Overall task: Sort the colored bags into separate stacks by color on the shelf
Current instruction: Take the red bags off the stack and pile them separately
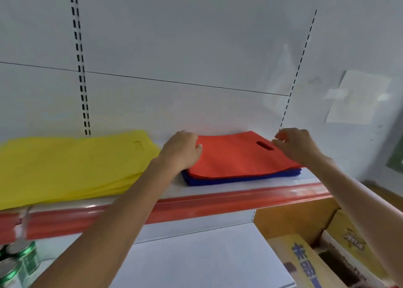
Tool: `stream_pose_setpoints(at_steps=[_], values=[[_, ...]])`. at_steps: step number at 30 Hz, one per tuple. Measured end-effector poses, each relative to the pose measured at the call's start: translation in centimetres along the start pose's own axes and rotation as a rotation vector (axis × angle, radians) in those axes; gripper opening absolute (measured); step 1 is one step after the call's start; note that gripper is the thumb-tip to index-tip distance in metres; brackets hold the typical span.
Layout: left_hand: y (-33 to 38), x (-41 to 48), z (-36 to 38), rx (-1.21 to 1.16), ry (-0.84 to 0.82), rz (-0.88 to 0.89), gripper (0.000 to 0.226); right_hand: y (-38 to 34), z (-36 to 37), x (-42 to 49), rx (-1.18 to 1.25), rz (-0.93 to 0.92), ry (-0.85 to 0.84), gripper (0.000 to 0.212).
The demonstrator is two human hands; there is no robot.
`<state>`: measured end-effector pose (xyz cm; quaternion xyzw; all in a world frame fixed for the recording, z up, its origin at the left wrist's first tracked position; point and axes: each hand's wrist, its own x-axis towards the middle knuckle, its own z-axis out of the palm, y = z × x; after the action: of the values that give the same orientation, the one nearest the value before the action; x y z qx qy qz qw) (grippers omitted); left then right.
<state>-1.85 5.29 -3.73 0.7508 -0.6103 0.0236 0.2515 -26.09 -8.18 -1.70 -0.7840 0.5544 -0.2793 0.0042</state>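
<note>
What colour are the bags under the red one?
The bottom bags are blue, clearest in the head view.

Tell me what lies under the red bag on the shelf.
Blue bags lie stacked under the red bag; only their edges show. Their count, and anything else beneath, is covered.

The red bag lies flat on the blue stack on the shelf, beside the yellow stack. The left grip holds its left edge; the right grip pinches its right edge.
</note>
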Motion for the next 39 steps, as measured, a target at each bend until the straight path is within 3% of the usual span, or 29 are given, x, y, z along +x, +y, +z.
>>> stream_pose_setpoints(at_steps=[7,13,17,22,28,34,39], values=[[2.3,2.6,4.6,0.202,-0.222,-0.217,0.059,5.6,2.5,3.6,0.055,0.030,-0.048,0.029],[2.6,4.1,5.3,0.391,-0.281,-0.308,0.071,5.9,3.4,6.8,-0.032,0.039,-0.146,0.047],[1.9,4.0,5.6,0.401,-0.275,-0.292,0.071,5.1,4.2,7.4,-0.085,0.036,-0.234,0.050],[2.4,3.6,5.6,0.396,-0.281,-0.238,0.068,5.2,4.0,7.5,-0.122,0.035,-0.215,0.044],[2.7,3.2,5.2,0.346,-0.155,-0.161,0.061,4.2,3.4,6.7,-0.140,0.027,-0.137,0.047],[2.7,2.9,5.0,0.102,-0.032,-0.148,0.039,3.7,2.0,5.6,-0.090,0.022,-0.039,0.039],[2.4,2.1,3.8,-0.024,0.066,-0.126,0.043,2.7,1.0,4.3,0.004,0.012,0.003,0.044]])
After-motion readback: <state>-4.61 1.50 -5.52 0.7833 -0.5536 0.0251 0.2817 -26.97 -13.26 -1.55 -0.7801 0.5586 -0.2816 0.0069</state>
